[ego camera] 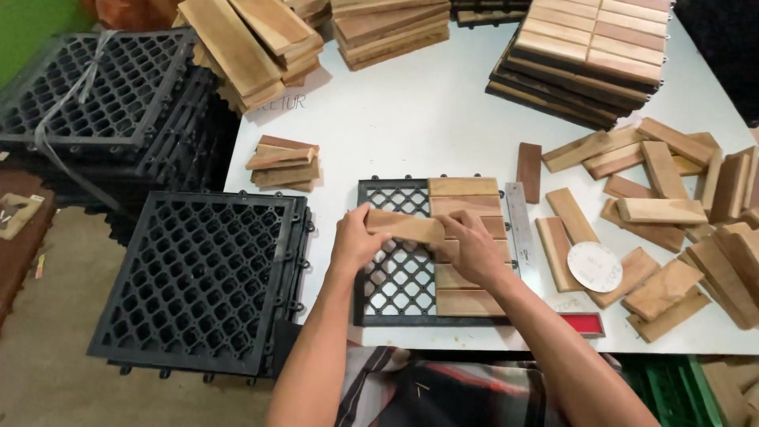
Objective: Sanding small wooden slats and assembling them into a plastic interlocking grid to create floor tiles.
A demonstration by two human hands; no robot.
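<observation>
Both hands clamp one short wooden slat [405,227] by its ends, the left hand [353,241] at its left end, the right hand [473,247] at its right. It hovers over the black plastic grid base [395,273], whose bare half lies just below the grip; fitted slats [466,207] sit under the right hand. Held level and square to those neighbours, it should seat cleanly. Forearms converge, wrists slightly bent.

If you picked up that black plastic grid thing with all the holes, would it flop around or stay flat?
The black grid would probably stay mostly flat: it has a solid frame and thick criss-cross ribs. It is likely light for its size, being mostly holes. The wooden slat, held by the left hand and right hand, looks rigid too.
</observation>
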